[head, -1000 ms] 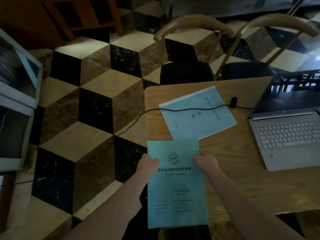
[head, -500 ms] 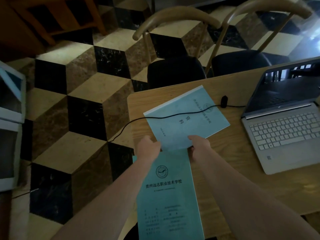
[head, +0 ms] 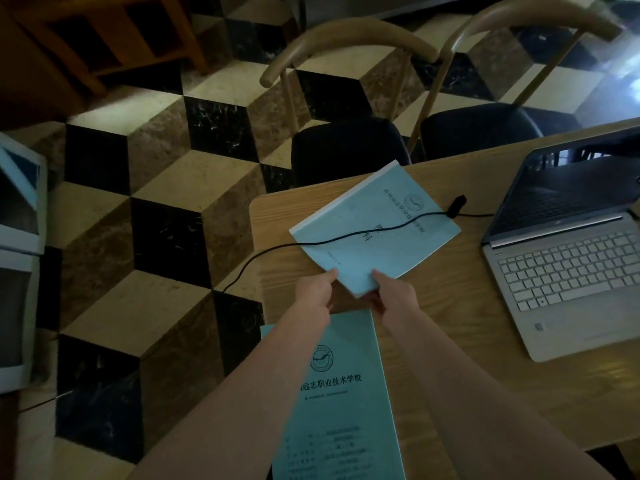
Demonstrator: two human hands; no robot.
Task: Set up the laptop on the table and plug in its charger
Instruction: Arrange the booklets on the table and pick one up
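Note:
A silver laptop (head: 568, 271) stands open on the right of the wooden table (head: 467, 341), its screen dark. Its black charger cable (head: 346, 239) runs from the laptop's left side, across a pale blue booklet (head: 377, 230), and drops off the table's left edge to the floor. My left hand (head: 317, 292) and my right hand (head: 391, 294) both pinch the near corner of that booklet. A second, teal booklet (head: 343, 393) lies under my forearms at the table's near left edge.
Two chairs with curved wooden backs and dark seats (head: 346, 147) stand at the table's far side. The floor has a black, cream and brown cube pattern. White framed panels (head: 17, 237) stand at the far left. A wooden shelf (head: 104, 32) is at the top left.
My hands let go of the teal booklet, left it at the near edge, reached forward and took hold of the pale blue booklet's near corner. The view shifted closer to the table.

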